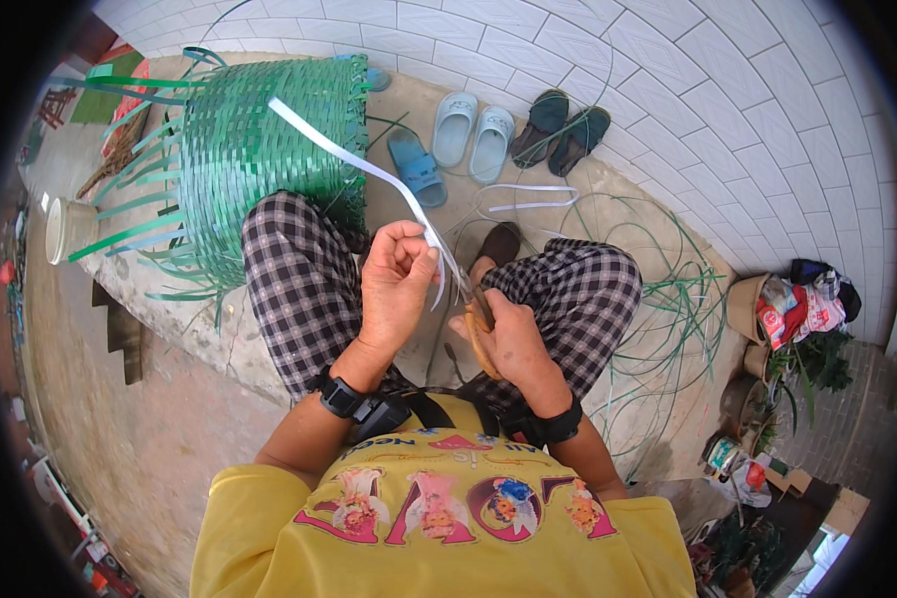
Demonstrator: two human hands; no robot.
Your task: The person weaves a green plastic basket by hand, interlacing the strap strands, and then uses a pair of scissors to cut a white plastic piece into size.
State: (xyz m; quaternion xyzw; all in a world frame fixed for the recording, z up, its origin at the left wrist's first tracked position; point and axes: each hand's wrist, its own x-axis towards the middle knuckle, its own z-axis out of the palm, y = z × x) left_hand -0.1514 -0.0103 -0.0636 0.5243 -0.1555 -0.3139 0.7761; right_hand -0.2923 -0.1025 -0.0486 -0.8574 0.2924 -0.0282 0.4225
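Note:
My left hand (pixel 398 278) pinches a white plastic strap (pixel 336 151) between thumb and fingers. The strap's long end reaches up and left, in front of a green woven strap basket (pixel 269 134) lying on its side. My right hand (pixel 510 335) grips orange-handled scissors (pixel 475 314), whose blades point up and left at the strap, close to my left fingers. A narrower strip of the white strap hangs below my left thumb. Whether the blades touch the strap cannot be told. Long uncut green strap ends stick out from the basket's left side.
Light blue slippers (pixel 454 128), a darker blue slipper (pixel 417 168) and dark shoes (pixel 560 133) stand by the tiled wall (pixel 643 82). Another white strap (pixel 534 187) lies near them. Tangled green strips (pixel 680 314) spread at the right. A white bucket (pixel 71 229) stands at the left.

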